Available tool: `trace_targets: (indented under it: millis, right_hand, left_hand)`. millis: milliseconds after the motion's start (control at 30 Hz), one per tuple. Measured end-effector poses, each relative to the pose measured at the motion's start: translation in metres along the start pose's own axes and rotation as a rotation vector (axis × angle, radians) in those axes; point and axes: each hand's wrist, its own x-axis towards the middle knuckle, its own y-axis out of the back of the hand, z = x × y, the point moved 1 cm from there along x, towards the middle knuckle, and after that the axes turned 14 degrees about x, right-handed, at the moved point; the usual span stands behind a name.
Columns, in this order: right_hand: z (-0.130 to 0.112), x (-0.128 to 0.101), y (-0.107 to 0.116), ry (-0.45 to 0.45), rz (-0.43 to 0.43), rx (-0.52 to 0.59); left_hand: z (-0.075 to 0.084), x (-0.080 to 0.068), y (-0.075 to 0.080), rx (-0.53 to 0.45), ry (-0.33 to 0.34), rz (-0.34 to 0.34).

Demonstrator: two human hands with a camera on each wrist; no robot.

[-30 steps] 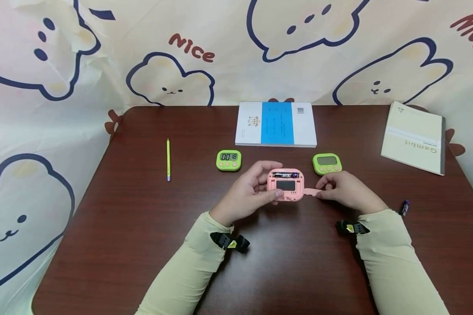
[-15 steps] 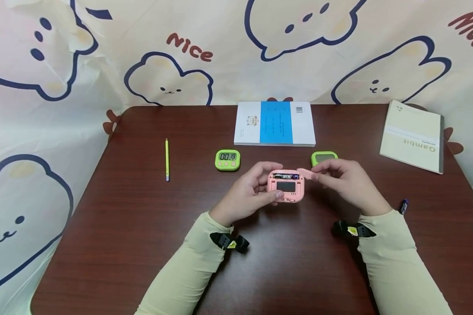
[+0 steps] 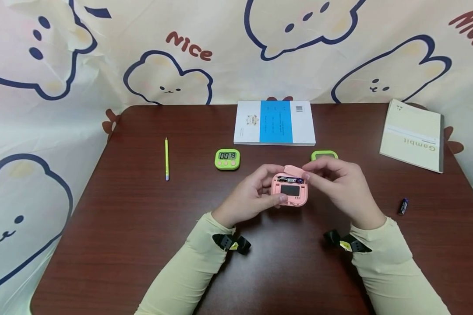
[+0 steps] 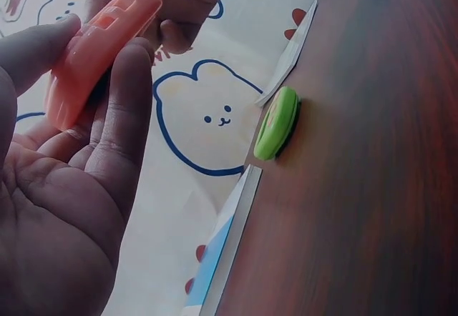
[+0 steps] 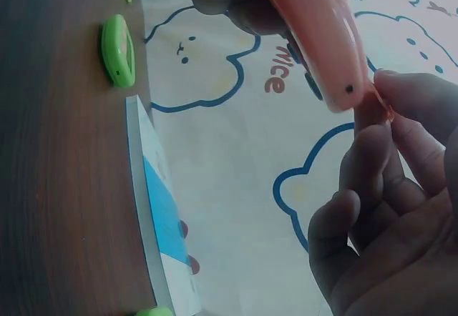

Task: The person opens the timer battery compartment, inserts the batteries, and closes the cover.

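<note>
My left hand (image 3: pixel 252 194) grips a pink digital timer (image 3: pixel 289 199) by its left side, thumb across the face turned up to the head camera. A battery (image 3: pixel 289 180) lies in the slot along its upper edge. Between thumb and fingers, my right hand (image 3: pixel 343 188) pinches a small pink battery cover (image 3: pixel 294 170) at the timer's top edge, above the slot; whether they touch is unclear. The right wrist view shows the timer (image 5: pixel 315 37) edge-on, with the cover's thin edge (image 5: pixel 386 109) between thumb and fingertips. A loose battery (image 3: pixel 403 206) lies right of my right hand.
One green timer (image 3: pixel 227 159) stands behind my left hand, its display lit. Another green timer (image 3: pixel 321 153) is partly hidden behind my right hand. A white-and-blue book (image 3: pixel 274 123), a pale notebook (image 3: pixel 411 136) and a yellow-green pencil (image 3: pixel 167 159) lie farther back on the brown table (image 3: pixel 122 227).
The right hand has brought the cover up and left, from beside the timer to above its battery slot. The timer has shifted slightly right and down in the left hand.
</note>
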Motion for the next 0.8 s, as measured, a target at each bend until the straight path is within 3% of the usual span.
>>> trace_targets:
  millis: [400, 667, 800]
  right_hand:
    - [0.001, -0.001, -0.008, 0.091, -0.077, -0.078]
    - [0.0, -0.002, -0.014, 0.068, -0.244, -0.013]
    - [-0.001, -0.003, -0.017, 0.074, -0.25, -0.059]
  left_hand:
    - [0.003, -0.001, 0.0, 0.008, -0.028, 0.004]
    - [0.004, -0.003, 0.007, -0.036, -0.056, 0.118]
    - [0.005, -0.003, 0.01, -0.074, -0.065, 0.114]
